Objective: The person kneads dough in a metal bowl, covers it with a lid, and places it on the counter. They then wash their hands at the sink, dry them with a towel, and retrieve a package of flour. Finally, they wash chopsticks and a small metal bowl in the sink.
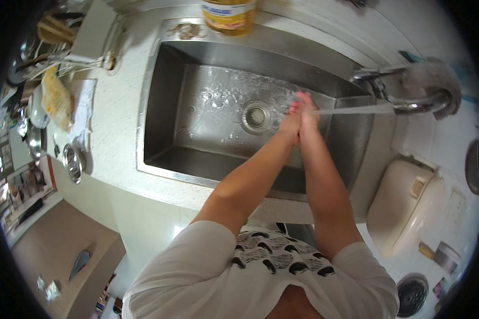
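Note:
My left hand (290, 124) and my right hand (309, 109) are pressed together over the right part of a stainless steel sink (207, 139). A stream of water (355, 110) runs from the chrome faucet (419, 104) onto my right hand. The fingers overlap and blur, so whether anything lies between the palms is hidden. Just left of my hands is the round drain strainer (256, 117), with water splashing across the sink floor.
A bottle of yellow liquid (229, 18) stands behind the sink. On the left counter (115, 131) are a yellowish cloth (57, 99), a white cloth (82, 111) and a metal bowl (72, 163). A cream-coloured lidded bin (403, 205) is at the right.

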The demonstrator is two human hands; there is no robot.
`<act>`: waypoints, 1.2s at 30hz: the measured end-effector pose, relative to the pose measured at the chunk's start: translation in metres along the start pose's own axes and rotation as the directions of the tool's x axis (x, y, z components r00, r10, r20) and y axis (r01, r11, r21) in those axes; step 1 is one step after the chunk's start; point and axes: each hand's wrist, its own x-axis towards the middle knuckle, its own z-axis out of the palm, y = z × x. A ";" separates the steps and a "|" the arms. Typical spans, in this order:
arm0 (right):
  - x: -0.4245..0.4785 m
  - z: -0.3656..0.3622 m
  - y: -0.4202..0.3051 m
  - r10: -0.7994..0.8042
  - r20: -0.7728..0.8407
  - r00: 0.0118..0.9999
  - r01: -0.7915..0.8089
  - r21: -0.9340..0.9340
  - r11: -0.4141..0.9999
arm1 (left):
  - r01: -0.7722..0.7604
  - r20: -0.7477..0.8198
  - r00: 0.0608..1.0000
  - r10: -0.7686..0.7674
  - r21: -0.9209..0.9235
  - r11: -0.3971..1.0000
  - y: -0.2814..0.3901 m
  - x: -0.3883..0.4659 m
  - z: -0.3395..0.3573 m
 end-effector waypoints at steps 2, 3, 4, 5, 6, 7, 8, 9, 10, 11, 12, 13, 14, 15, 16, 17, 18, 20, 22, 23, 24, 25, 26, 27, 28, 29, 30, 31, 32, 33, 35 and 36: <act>0.005 0.006 -0.007 0.014 -0.004 1.000 -0.014 -0.046 0.999 | -0.052 0.039 0.998 0.056 -0.106 0.993 0.000 -0.009 0.007; 0.008 0.010 -0.010 0.025 0.001 1.000 -0.025 -0.067 0.997 | -0.114 0.074 0.989 0.130 -0.187 0.976 0.000 -0.013 0.008; 0.015 0.008 -0.009 0.068 0.044 0.997 -0.069 0.017 0.997 | -0.172 0.094 0.975 0.203 -0.262 0.950 0.001 -0.019 0.007; 0.023 0.006 -0.006 0.107 0.092 0.990 -0.116 0.098 0.988 | -0.188 0.113 0.969 0.221 -0.247 0.951 0.001 -0.025 0.009; 0.033 0.003 -0.001 0.142 0.147 0.979 -0.167 0.177 0.970 | -0.207 0.128 0.962 0.240 -0.230 0.951 0.006 -0.036 0.013; 0.046 -0.002 0.003 0.184 0.191 0.964 -0.231 0.267 0.936 | -0.229 0.141 0.955 0.262 -0.216 0.949 0.007 -0.042 0.013; 0.059 -0.011 0.005 0.220 0.239 0.946 -0.295 0.349 0.889 | -0.258 0.146 0.947 0.286 -0.182 0.949 0.003 -0.043 0.016; 0.068 -0.017 0.010 0.255 0.292 0.922 -0.364 0.422 0.830 | -0.290 0.146 0.939 0.311 -0.148 0.946 -0.003 -0.043 0.018; 0.073 -0.021 0.017 0.233 0.235 0.944 -0.304 0.335 0.892 | -0.280 0.147 0.946 0.289 -0.079 0.957 -0.007 -0.036 0.018; 0.077 -0.018 0.027 0.180 0.119 0.976 -0.208 0.299 0.931 | -0.270 0.148 0.952 0.268 -0.007 0.963 -0.011 -0.029 0.017; 0.089 -0.020 0.039 0.108 0.003 0.994 -0.105 0.250 0.962 | -0.214 0.148 0.969 0.199 0.099 0.972 -0.012 -0.011 0.015; 0.089 -0.016 0.045 0.038 -0.108 0.993 -0.018 0.186 0.982 | -0.153 0.141 0.981 0.134 0.130 0.980 -0.011 -0.005 0.015; 0.086 -0.021 0.046 -0.051 -0.122 0.991 0.055 0.029 0.998 | -0.089 0.135 0.989 0.068 0.159 0.983 -0.011 0.000 0.016; 0.075 -0.016 0.039 -0.137 -0.105 0.985 0.123 -0.134 0.983 | -0.036 0.133 0.991 0.022 0.106 0.994 -0.001 0.000 0.018; 0.065 -0.014 0.030 -0.224 -0.080 0.971 0.192 -0.290 0.938 | 0.021 0.140 0.990 -0.029 0.057 0.998 0.003 0.000 0.020; 0.059 -0.013 0.023 -0.293 -0.026 0.956 0.262 -0.376 0.889 | -0.009 0.164 0.986 0.017 -0.052 0.999 0.003 0.005 0.020; 0.059 -0.013 0.017 -0.358 0.031 0.933 0.333 -0.451 0.828 | -0.036 0.184 0.981 0.066 -0.158 0.987 0.008 0.010 0.022; 0.058 -0.011 0.004 -0.463 0.165 0.871 0.466 -0.578 0.670 | -0.054 0.147 0.985 0.094 -0.258 0.965 0.009 0.014 0.022; 0.061 -0.008 -0.005 -0.533 0.296 0.793 0.573 -0.659 0.486 | -0.028 0.042 0.998 0.039 -0.231 0.973 0.015 -0.002 0.032; 0.061 0.000 -0.005 -0.569 0.267 0.778 0.535 -0.756 0.377 | -0.049 0.083 0.995 0.061 -0.142 0.989 0.012 -0.008 0.029; 0.057 0.012 -0.006 -0.610 0.240 0.756 0.477 -0.839 0.262 | -0.072 0.131 0.988 0.078 -0.052 0.996 0.007 -0.015 0.024; 0.059 0.020 -0.006 -0.648 0.226 0.727 0.405 -0.904 0.139 | -0.101 0.178 0.979 0.094 0.028 0.995 0.001 -0.020 0.020; 0.063 0.021 -0.006 -0.552 0.155 0.819 0.427 -0.808 0.407 | -0.339 0.227 0.931 0.286 0.243 0.909 -0.007 -0.026 0.014; 0.081 0.010 0.003 -0.473 -0.002 0.881 0.355 -0.658 0.664 | -0.221 0.216 0.960 0.177 0.198 0.955 -0.005 -0.042 0.020; 0.103 -0.003 0.020 -0.354 -0.127 0.926 0.268 -0.437 0.858 | -0.096 0.204 0.977 0.063 0.156 0.983 0.004 -0.067 0.029; 0.113 -0.010 0.031 -0.207 -0.188 0.960 0.173 -0.183 0.968 | 0.024 0.181 0.983 -0.041 0.092 0.995 0.010 -0.082 0.029; 0.109 -0.013 0.031 -0.037 -0.022 0.999 0.037 0.013 0.999 | 0.105 0.272 0.957 -0.098 -0.011 0.994 0.013 -0.073 0.023; 0.095 -0.009 0.027 0.108 0.183 0.977 -0.140 0.174 0.975 | 0.143 0.306 0.946 -0.107 -0.097 0.985 0.009 -0.058 0.017; 0.082 -0.006 0.024 0.210 0.395 0.894 -0.339 0.292 0.894 | 0.185 0.341 0.933 -0.116 -0.177 0.967 0.003 -0.040 0.010; 0.059 0.005 0.019 0.164 0.361 0.918 -0.304 0.376 0.875 | 0.228 0.373 0.919 -0.123 -0.250 0.941 -0.004 -0.017 0.000; 0.015 0.024 0.009 0.076 0.275 0.959 -0.217 0.528 0.821 | 0.234 0.447 0.894 0.020 -0.504 0.831 -0.007 0.042 -0.017; 0.018 0.014 0.010 0.023 0.305 0.952 -0.196 0.549 0.813 | 0.201 0.407 0.912 0.042 -0.535 0.820 -0.013 0.062 -0.020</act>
